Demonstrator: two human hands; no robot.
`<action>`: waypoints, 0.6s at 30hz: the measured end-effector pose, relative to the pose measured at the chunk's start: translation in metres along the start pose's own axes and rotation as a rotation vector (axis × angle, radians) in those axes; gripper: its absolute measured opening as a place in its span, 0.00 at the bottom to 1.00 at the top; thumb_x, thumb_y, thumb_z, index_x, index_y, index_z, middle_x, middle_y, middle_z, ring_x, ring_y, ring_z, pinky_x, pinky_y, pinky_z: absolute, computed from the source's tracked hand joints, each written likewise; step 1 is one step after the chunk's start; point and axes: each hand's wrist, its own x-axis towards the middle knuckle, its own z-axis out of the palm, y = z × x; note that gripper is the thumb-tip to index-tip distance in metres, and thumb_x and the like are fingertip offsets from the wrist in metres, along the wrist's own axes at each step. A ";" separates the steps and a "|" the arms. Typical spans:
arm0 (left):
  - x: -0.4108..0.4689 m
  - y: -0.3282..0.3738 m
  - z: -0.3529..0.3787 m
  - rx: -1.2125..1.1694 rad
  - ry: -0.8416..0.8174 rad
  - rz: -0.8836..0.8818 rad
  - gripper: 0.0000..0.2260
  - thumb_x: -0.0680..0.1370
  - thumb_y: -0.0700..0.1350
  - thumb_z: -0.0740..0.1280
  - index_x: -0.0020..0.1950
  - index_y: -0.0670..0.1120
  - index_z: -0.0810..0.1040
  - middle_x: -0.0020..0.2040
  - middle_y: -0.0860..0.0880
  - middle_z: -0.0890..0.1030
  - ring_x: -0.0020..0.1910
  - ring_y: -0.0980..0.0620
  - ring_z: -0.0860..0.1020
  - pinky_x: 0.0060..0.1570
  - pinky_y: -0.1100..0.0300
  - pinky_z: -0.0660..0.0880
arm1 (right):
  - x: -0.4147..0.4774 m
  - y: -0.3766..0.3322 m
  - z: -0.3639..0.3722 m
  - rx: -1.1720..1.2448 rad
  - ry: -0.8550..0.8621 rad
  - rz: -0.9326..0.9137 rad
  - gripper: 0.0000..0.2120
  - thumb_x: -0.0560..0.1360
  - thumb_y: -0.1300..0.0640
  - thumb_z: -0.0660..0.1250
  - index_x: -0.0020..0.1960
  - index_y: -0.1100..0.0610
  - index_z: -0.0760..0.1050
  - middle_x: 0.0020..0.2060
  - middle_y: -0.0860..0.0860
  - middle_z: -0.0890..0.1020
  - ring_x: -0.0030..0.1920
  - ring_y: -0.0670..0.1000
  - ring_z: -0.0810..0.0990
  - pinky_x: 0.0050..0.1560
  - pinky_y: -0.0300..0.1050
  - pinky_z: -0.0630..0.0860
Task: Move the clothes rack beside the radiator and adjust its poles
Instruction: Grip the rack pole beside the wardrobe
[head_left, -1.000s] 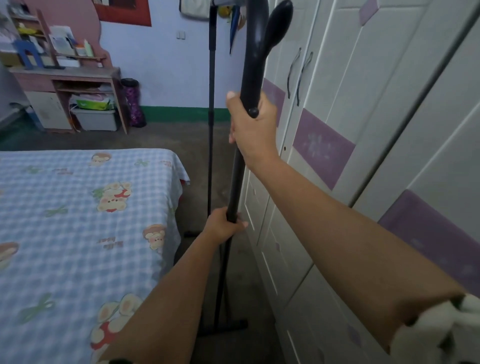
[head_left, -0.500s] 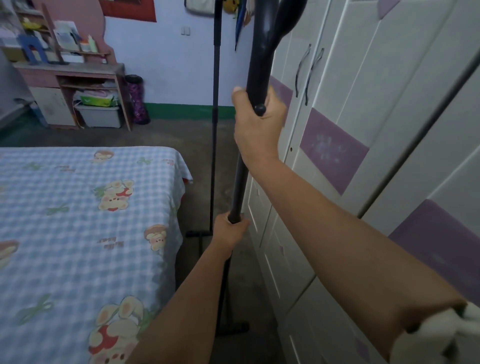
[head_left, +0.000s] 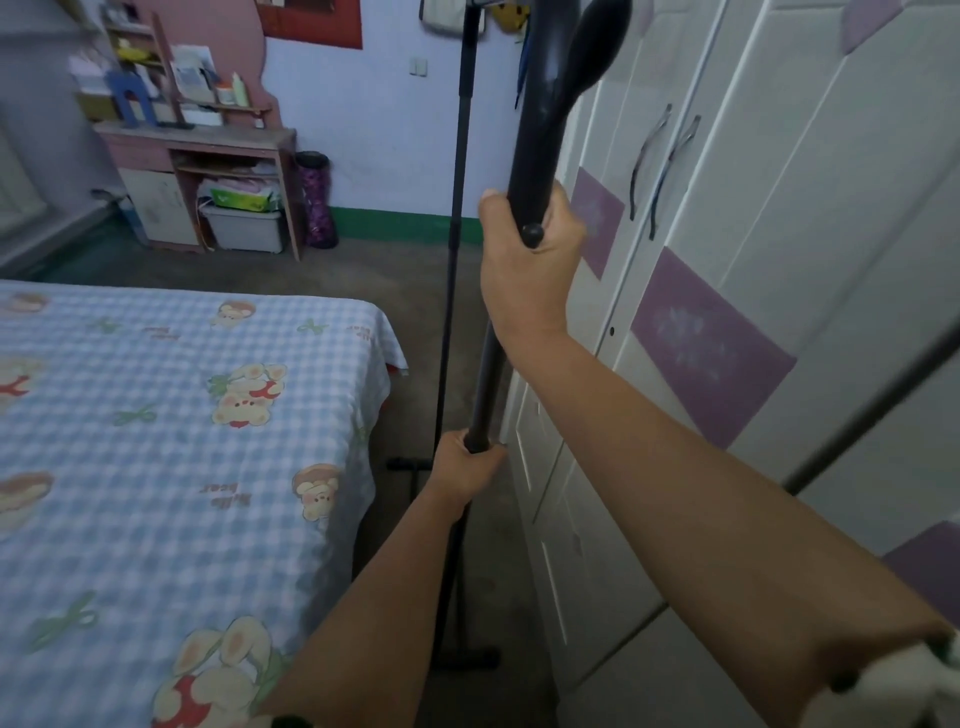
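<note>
A black clothes rack stands in the narrow aisle between the bed and the wardrobe. Its near upright pole (head_left: 540, 104) rises close to my face, thick at the top and thinner below. My right hand (head_left: 524, 265) grips the thick upper section around a small black knob. My left hand (head_left: 465, 467) grips the thin lower section of the same pole. The far upright pole (head_left: 457, 208) stands behind, and its foot bar (head_left: 408, 464) rests on the floor. The near foot bar (head_left: 467, 661) lies below my left arm. No radiator is in view.
A bed (head_left: 171, 441) with a blue checked sheet fills the left. A white and purple wardrobe (head_left: 727, 291) lines the right. A pink desk (head_left: 208, 150) with shelves, a storage box and a dark bin stands at the far wall. Bare grey floor lies beyond the bed.
My right hand has stayed at the knob on the upper pole and my left hand has stayed on the lower section. The view has shifted slightly forward and up.
</note>
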 end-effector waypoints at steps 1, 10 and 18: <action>0.005 0.000 0.001 0.003 -0.006 0.001 0.13 0.70 0.35 0.69 0.29 0.44 0.70 0.27 0.47 0.72 0.20 0.62 0.71 0.21 0.71 0.70 | 0.003 0.004 0.000 0.003 -0.004 0.002 0.09 0.75 0.65 0.65 0.38 0.61 0.67 0.29 0.52 0.67 0.29 0.48 0.67 0.28 0.41 0.68; 0.055 0.009 0.010 0.003 0.013 -0.015 0.13 0.69 0.36 0.70 0.29 0.46 0.71 0.27 0.49 0.74 0.25 0.57 0.74 0.24 0.70 0.71 | 0.044 0.035 0.005 0.010 -0.029 0.015 0.08 0.75 0.65 0.65 0.40 0.61 0.68 0.29 0.52 0.67 0.29 0.47 0.67 0.28 0.39 0.69; 0.099 0.015 0.010 -0.001 -0.001 0.001 0.14 0.70 0.35 0.69 0.28 0.46 0.70 0.27 0.49 0.73 0.26 0.55 0.72 0.24 0.70 0.72 | 0.076 0.063 0.019 0.019 -0.025 0.010 0.07 0.75 0.67 0.65 0.40 0.62 0.68 0.30 0.54 0.66 0.30 0.51 0.66 0.28 0.43 0.67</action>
